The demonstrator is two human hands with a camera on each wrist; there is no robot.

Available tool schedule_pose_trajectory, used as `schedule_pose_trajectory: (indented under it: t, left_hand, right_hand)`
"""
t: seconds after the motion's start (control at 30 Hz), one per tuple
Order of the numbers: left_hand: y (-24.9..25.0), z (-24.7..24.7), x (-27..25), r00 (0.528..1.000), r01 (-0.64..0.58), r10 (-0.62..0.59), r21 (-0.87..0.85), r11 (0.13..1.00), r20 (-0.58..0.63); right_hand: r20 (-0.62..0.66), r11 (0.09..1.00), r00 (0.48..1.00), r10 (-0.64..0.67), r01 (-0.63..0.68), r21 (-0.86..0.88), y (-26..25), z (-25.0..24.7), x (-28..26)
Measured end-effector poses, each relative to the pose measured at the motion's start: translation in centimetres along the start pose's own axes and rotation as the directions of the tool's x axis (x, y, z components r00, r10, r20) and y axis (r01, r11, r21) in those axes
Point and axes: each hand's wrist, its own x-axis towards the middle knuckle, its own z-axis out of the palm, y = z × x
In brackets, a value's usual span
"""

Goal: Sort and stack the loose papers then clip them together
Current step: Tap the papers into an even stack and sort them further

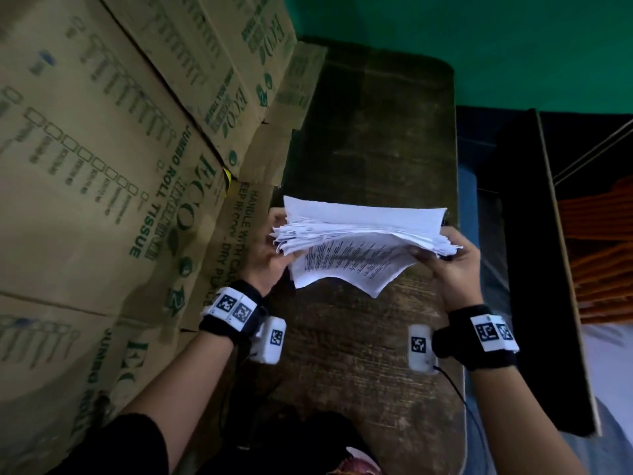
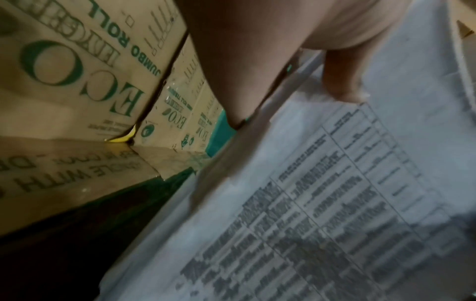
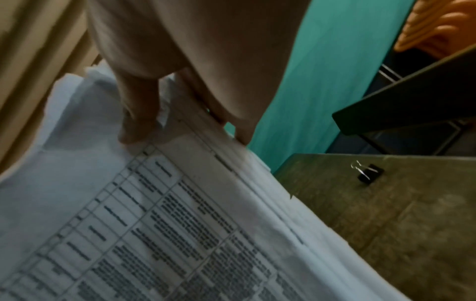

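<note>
In the head view, you hold a stack of papers (image 1: 359, 234) between your 2 hands at the middle of the frame, lifted above a dark wooden table (image 1: 370, 132). Your left hand (image 1: 265, 252) grips the left end of the stack, fingers curled round its ragged edges. Your right hand (image 1: 452, 265) clamps the right end, thumb on top. The bottom sheet sags toward you and shows printed text. Cardboard boxes (image 1: 102, 149) fill the left side of the frame, and a green wall (image 1: 479, 36) runs across the top right.

In the left wrist view, your left hand (image 2: 257, 51) comes in from the top centre, with its thumb (image 2: 342, 81) pressed on the printed sheet of the papers (image 2: 309, 203), which fills the lower right. The boxes (image 2: 77, 61) stand in the upper left.

In the right wrist view, your right hand (image 3: 180, 51) enters from the top, its thumb (image 3: 139, 114) on the top sheet of the papers (image 3: 154, 224) and the other fingers wrapped over the edge. A black binder clip (image 3: 368, 173) lies on the table (image 3: 386, 224) at the right of the frame, well apart from the stack and untouched.
</note>
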Motion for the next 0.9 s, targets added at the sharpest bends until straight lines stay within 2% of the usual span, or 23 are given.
schedule_pose_trajectory:
  t: [0.17, 0.27, 0.33, 0.43, 0.53, 0.63, 0.77, 0.9]
  left_hand:
    - [2.5, -0.3, 2.4, 0.990, -0.054, 0.060, -0.048, 0.997, 0.128]
    - [2.2, -0.4, 3.9, 0.991, -0.048, 0.052, -0.038, 0.998, 0.121]
    - [1.7, -0.7, 4.3, 0.994, -0.033, 0.040, -0.070, 0.997, 0.102]
    - [1.6, -0.8, 4.7, 0.988, 0.064, -0.051, -0.081, 0.995, 0.146]
    - [0.7, -0.5, 4.9, 0.988, 0.129, -0.128, -0.008, 0.992, 0.092]
    - [-0.9, -0.1, 4.9, 0.983, 0.184, -0.184, 0.068, 0.981, -0.007]
    - [-1.6, 1.7, 4.9, 0.971, 0.229, -0.220, 0.094, 0.969, -0.097]
    - [-0.9, 3.1, 4.5, 0.957, 0.209, -0.209, -0.019, 0.978, -0.199]
  right_hand:
    - [0.061, 0.999, 0.998, -0.035, 0.037, -0.018, -0.6, -0.2, 2.1]
    - [0.125, 0.992, 0.990, -0.072, 0.084, -0.090, -1.0, 0.3, 3.0]
    - [0.135, 0.996, 0.987, -0.082, 0.086, -0.020, -1.1, 0.6, 3.6]
    - [0.116, 0.987, 0.983, -0.143, 0.133, 0.091, -0.9, 0.6, 4.3]
    - [0.076, 0.988, 0.990, -0.119, 0.110, 0.109, -0.4, 0.5, 4.5]
    - [0.025, 1.000, 0.999, -0.021, 0.022, -0.012, 0.1, 0.5, 4.5]
    - [-0.018, 0.988, 1.000, 0.002, -0.005, -0.153, 0.7, 1.4, 4.8]
    - [-0.104, 0.999, 0.994, 0.025, -0.030, -0.042, 0.5, 1.7, 4.7]
